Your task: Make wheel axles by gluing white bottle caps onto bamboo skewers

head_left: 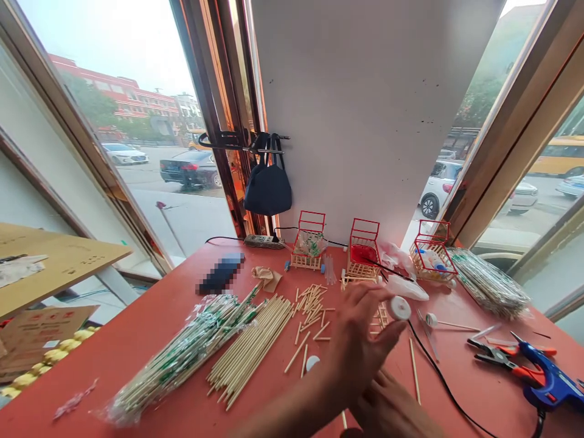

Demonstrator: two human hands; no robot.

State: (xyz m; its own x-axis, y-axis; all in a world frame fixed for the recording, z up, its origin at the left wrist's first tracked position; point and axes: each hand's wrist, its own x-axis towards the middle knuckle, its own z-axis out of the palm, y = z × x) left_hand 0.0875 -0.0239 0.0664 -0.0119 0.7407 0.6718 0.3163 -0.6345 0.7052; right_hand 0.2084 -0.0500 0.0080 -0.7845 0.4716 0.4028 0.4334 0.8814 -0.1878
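My left hand (358, 344) is raised over the front of the red table, its thumb and fingers closed around a round white plastic cap (400, 308). Below and behind that wrist, my right hand (390, 404) crosses in from the lower right, with its fingers mostly hidden. Another white cap (312, 363) lies left of the left wrist. To the right, a third white cap (431, 319) sits at the end of a thin stick. Short cut wooden sticks (311, 304) are scattered beyond the hands. A small stick frame (360, 283) is partly covered by my left hand.
Long skewers (255, 344) and a plastic-wrapped skewer bundle (177, 359) lie left. Several small stick carts, including one with a red frame (431, 252), stand along the back. Pliers (495, 359) and a blue glue gun (554, 380) are at right; its black cable (438, 371) crosses the table.
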